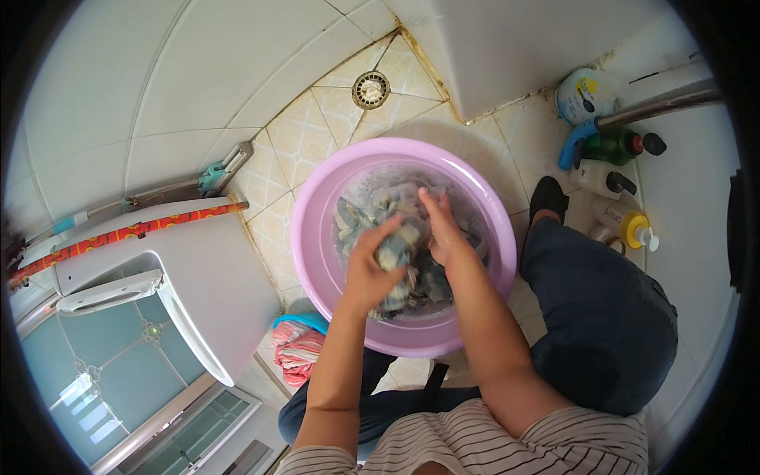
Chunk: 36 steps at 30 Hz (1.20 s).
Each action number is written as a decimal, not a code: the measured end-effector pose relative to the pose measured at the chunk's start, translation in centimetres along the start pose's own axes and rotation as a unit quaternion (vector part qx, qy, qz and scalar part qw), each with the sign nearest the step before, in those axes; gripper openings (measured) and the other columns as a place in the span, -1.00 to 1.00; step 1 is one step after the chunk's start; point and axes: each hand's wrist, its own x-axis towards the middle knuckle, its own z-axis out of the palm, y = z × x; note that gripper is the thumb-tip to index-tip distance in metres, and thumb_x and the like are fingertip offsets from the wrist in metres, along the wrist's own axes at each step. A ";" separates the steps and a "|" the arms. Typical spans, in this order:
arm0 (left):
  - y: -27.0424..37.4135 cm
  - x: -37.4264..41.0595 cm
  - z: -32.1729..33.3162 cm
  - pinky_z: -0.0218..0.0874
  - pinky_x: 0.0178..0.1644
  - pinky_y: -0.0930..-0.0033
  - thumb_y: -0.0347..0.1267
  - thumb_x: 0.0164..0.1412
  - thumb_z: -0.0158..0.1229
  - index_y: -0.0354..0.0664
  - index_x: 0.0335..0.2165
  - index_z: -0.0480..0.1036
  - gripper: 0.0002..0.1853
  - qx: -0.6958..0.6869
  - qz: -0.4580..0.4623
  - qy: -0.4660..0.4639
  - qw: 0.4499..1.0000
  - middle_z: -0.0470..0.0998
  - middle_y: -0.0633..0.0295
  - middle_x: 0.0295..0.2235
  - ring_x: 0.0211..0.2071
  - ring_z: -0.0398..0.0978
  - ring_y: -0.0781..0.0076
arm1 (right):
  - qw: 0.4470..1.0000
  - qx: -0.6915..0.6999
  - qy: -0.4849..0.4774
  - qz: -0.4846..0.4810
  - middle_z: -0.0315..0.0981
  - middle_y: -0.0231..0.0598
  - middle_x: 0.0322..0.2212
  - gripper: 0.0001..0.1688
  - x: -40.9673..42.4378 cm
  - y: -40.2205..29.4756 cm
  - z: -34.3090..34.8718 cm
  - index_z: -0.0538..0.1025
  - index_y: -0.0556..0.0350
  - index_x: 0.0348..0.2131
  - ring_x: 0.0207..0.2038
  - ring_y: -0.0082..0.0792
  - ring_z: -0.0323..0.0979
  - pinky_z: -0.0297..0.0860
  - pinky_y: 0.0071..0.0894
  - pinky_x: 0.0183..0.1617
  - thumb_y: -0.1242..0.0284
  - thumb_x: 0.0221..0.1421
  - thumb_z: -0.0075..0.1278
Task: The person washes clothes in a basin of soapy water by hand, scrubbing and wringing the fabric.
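Observation:
A pink plastic basin (pixel 312 249) stands on the tiled floor in front of me, with sudsy water and a wet patterned cloth (pixel 436 279) in grey-green and cream inside. My left hand (pixel 371 261) is over the left half of the basin, its fingers curled round a bunched part of the cloth, slightly blurred. My right hand (pixel 442 228) lies against the cloth at the right, thumb and fingers spread; whether it grips any of the fabric is hidden. Foam floats along the far side of the water.
A floor drain (pixel 371 90) lies beyond the basin. Bottles, among them a green one (pixel 611 146), stand along the right wall near a blue-ended pole (pixel 659 110). Red-striped cloth (pixel 297 350) hangs from a blue container at lower left. A white appliance (pixel 219 267) stands at left.

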 end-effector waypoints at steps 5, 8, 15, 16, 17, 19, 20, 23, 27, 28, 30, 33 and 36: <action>7.2 -3.0 -0.3 0.23 -0.11 0.34 -0.56 -0.28 0.27 -0.20 -0.10 0.39 -0.40 0.025 0.003 -0.090 0.996 0.48 0.10 -0.28 -0.19 0.44 0.18 | 0.947 0.162 -0.239 0.137 0.42 -0.21 -0.23 -0.30 -3.9 -2.5 0.5 0.36 0.10 -0.07 -0.21 -0.29 0.42 0.38 -0.30 -0.12 -0.03 -0.03 0.02; 7.4 -3.3 0.2 0.26 -0.18 0.34 -0.55 -0.27 0.28 -0.21 -0.18 0.40 -0.47 0.060 0.010 -0.009 0.998 0.47 0.09 -0.32 -0.25 0.46 0.16 | 0.910 0.206 -0.326 0.151 0.46 -0.25 -0.35 -0.48 -3.6 -1.4 1.3 0.45 0.09 -0.21 -0.30 -0.36 0.45 0.40 -0.37 -0.19 0.07 -0.01 0.05; 6.0 -4.0 -0.6 0.28 -0.22 0.34 -0.49 -0.23 0.26 -0.25 -0.31 0.33 -0.60 0.122 -0.071 0.116 0.983 0.48 0.01 -0.41 -0.35 0.49 0.14 | 0.942 0.150 -0.280 0.104 0.45 -0.28 -0.37 -0.63 -5.7 -0.1 4.3 0.46 0.13 -0.24 -0.32 -0.40 0.44 0.39 -0.41 -0.24 0.33 -0.06 0.11; 5.7 -4.1 -1.0 0.28 -0.24 0.37 -0.48 -0.17 0.22 -0.28 -0.31 0.35 -0.66 0.119 -0.086 0.119 0.982 0.50 0.00 -0.44 -0.38 0.49 0.22 | 0.951 0.137 -0.266 0.073 0.45 -0.27 -0.38 -0.63 -4.6 1.7 4.2 0.46 0.15 -0.24 -0.33 -0.38 0.44 0.40 -0.39 -0.26 0.34 -0.07 0.10; 5.3 -4.2 -1.6 0.30 -0.26 0.34 -0.46 -0.16 0.22 -0.28 -0.31 0.37 -0.65 0.106 -0.104 0.104 0.983 0.51 0.00 -0.43 -0.38 0.51 0.17 | 0.951 0.143 -0.255 0.099 0.45 -0.26 -0.38 -0.63 -3.9 3.4 3.9 0.46 0.15 -0.24 -0.34 -0.37 0.45 0.41 -0.38 -0.27 0.34 -0.07 0.09; 4.2 -4.6 -2.8 0.32 -0.30 0.29 -0.43 -0.16 0.23 -0.29 -0.29 0.39 -0.64 0.079 -0.145 0.076 0.983 0.53 -0.02 -0.41 -0.39 0.53 0.07 | 0.948 0.151 -0.231 0.155 0.45 -0.24 -0.38 -0.63 -3.6 6.1 3.6 0.45 0.16 -0.23 -0.36 -0.36 0.45 0.41 -0.35 -0.29 0.34 -0.06 0.08; 3.4 -4.9 -3.2 0.31 -0.26 0.34 -0.42 -0.11 0.21 -0.32 -0.28 0.42 -0.66 0.054 -0.168 0.055 0.983 0.53 -0.02 -0.40 -0.38 0.53 0.19 | 0.958 0.136 -0.164 0.193 0.45 -0.22 -0.38 -0.58 -4.0 7.2 3.6 0.45 0.18 -0.22 -0.38 -0.33 0.46 0.41 -0.32 -0.33 0.28 -0.06 0.08; 0.7 -6.2 -4.4 0.30 -0.23 0.34 -0.42 -0.12 0.21 -0.32 -0.29 0.43 -0.67 0.060 -0.245 -0.002 0.968 0.54 0.00 -0.41 -0.36 0.52 0.26 | 0.967 0.041 -0.093 0.234 0.45 -0.21 -0.38 -0.53 -4.0 10.1 2.6 0.44 0.20 -0.22 -0.38 -0.30 0.46 0.41 -0.30 -0.36 0.24 -0.07 0.09; -2.9 -9.4 -5.1 0.19 -0.09 0.45 -0.28 -0.05 0.27 -0.24 -0.16 0.30 -0.51 0.012 -0.174 -0.049 0.983 0.43 0.21 -0.26 -0.20 0.37 0.47 | 0.958 -0.243 -0.050 -0.142 0.47 -0.18 -0.43 -0.54 -2.9 10.4 2.9 0.47 0.20 -0.28 -0.36 -0.29 0.47 0.36 -0.35 -0.27 0.26 -0.17 0.13; -3.6 -10.0 -5.1 0.10 0.00 0.38 -0.09 0.01 0.22 -0.19 -0.11 0.21 -0.42 0.010 -0.136 -0.063 0.989 0.33 0.18 -0.18 -0.12 0.27 0.40 | 0.954 -0.229 -0.058 -0.186 0.48 -0.18 -0.47 -0.56 -3.7 8.6 3.6 0.49 0.19 -0.31 -0.37 -0.31 0.46 0.34 -0.39 -0.23 0.27 -0.21 0.12; -8.0 -11.3 -5.2 0.08 0.02 0.37 0.02 0.04 0.13 -0.16 -0.10 0.20 -0.39 -0.179 -0.217 -0.027 0.959 0.31 0.20 -0.14 -0.08 0.26 0.38 | 0.957 -0.195 -0.086 -0.195 0.48 -0.22 -0.48 -0.58 -4.0 6.4 4.4 0.49 0.19 -0.31 -0.38 -0.37 0.44 0.34 -0.41 -0.24 0.29 -0.20 0.12; -8.5 -10.2 -5.1 0.14 0.01 0.33 0.08 0.15 -0.06 -0.17 -0.04 0.21 -0.39 -0.444 -0.337 0.037 0.829 0.32 0.23 -0.08 -0.05 0.31 0.34 | 0.962 -0.137 -0.183 -0.151 0.46 -0.33 -0.43 -0.61 -7.2 1.9 5.8 0.48 0.19 -0.28 -0.35 -0.52 0.40 0.33 -0.49 -0.23 0.40 -0.19 0.13; -9.7 -8.2 -4.3 0.32 -0.10 0.25 -0.04 0.20 -0.11 -0.23 -0.02 0.26 -0.46 -0.399 -0.326 0.117 0.849 0.43 0.18 -0.12 -0.16 0.44 0.30 | 0.927 -0.122 -0.323 -0.145 0.43 -0.35 -0.36 -0.58 -8.6 1.5 6.9 0.47 0.20 -0.23 -0.29 -0.56 0.37 0.31 -0.54 -0.17 0.45 -0.18 0.13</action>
